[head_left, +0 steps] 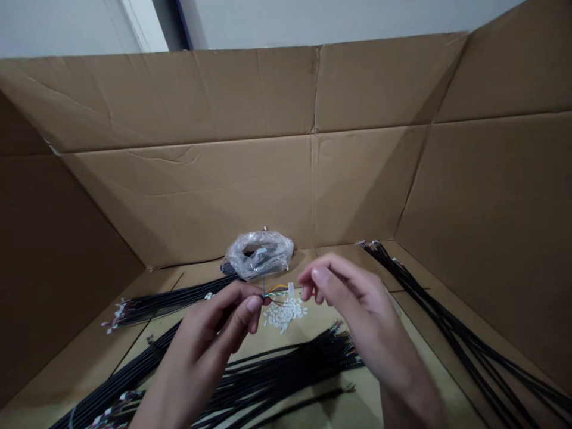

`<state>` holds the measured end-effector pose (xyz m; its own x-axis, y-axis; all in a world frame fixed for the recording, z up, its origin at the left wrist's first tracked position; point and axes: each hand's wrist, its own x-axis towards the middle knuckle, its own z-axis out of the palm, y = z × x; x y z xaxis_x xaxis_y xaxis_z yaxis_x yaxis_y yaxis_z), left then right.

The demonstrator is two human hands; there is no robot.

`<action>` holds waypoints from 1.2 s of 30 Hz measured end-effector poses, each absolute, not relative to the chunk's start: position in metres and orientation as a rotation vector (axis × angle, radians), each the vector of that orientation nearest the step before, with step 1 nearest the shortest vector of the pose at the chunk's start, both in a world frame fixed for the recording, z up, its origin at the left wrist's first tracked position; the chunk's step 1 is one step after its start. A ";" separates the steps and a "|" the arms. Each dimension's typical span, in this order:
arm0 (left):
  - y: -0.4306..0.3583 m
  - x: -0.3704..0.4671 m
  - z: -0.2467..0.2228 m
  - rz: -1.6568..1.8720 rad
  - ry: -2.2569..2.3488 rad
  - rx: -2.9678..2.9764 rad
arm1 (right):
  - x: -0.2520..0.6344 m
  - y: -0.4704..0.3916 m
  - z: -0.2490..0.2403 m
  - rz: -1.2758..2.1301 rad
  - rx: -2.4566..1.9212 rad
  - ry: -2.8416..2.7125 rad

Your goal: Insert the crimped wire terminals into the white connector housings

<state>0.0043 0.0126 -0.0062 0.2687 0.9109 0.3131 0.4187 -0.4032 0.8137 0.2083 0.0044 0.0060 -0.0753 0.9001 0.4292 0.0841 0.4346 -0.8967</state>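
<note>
Between thumb and forefinger, my left hand (223,325) pinches the end of a cable whose thin coloured wires (277,292) fan out to the right. A small white connector (291,290) sits at the tips of these wires. My right hand (346,292) is just right of the connector, apart from it, with fingers curled and the thumb near the forefinger; whether anything tiny is between them is hidden. Beneath the wires, a pile of small white connectors (283,316) lies on the cardboard surface.
Black cable bundles lie at the left (174,301), in the front middle (286,369) and along the right (438,310). A clear plastic bag (259,253) stands at the back. Tall cardboard walls (223,179) surround the work area.
</note>
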 end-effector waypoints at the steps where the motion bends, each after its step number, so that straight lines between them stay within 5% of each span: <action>1: 0.007 0.003 -0.005 1.121 1.218 1.965 | 0.207 0.004 0.006 0.898 -0.904 -1.531; 21: -0.013 0.001 -0.009 1.544 1.364 2.285 | 0.198 0.007 0.004 1.195 -0.818 -1.620; 36: -0.015 0.007 -0.006 1.544 1.459 2.478 | 0.184 0.009 0.003 1.297 -0.756 -1.455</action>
